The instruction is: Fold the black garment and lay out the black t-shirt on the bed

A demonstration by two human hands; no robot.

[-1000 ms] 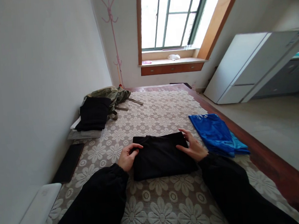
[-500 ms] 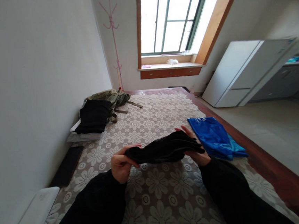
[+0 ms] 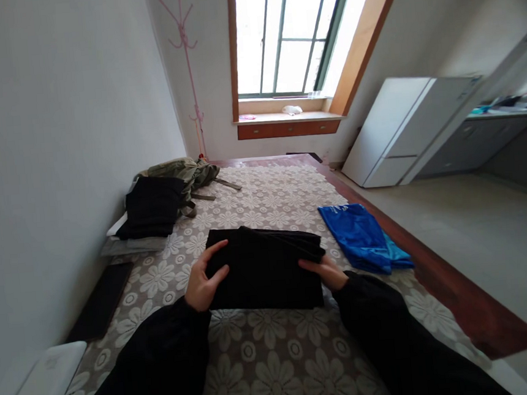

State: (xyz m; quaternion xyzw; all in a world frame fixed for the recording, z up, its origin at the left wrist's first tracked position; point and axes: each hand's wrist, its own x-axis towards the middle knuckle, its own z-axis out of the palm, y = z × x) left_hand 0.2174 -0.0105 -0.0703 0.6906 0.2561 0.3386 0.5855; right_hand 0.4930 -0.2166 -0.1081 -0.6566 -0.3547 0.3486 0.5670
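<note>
Both hands hold a folded black garment (image 3: pixel 265 271), now a flat rectangle over the flowered cover; its exact kind cannot be made out. At its left edge is my left hand (image 3: pixel 206 280), thumb and a finger lying on top, other fingers hidden. My right hand (image 3: pixel 326 271) grips the right edge, its thumb on top and its fingers underneath out of sight. Loose layers show along the upper right edge of the fabric. To the right of it lies a folded blue plastic-looking bag or cloth (image 3: pixel 356 235) with white lettering.
A flowered lace cover (image 3: pixel 279 374) spreads over the wooden-edged bed. At left are stacked folded clothes (image 3: pixel 151 207), an olive backpack (image 3: pixel 182 168), a dark flat board (image 3: pixel 100 304) and a white object (image 3: pixel 44 389). A pink coat stand (image 3: pixel 190 75) and a fridge (image 3: pixel 387 131) stand farther back.
The black garment has turned from nearly edge-on to lying flat, its broad face up. Both hands have shifted to its sides, thumbs on top. The view has swung slightly right.
</note>
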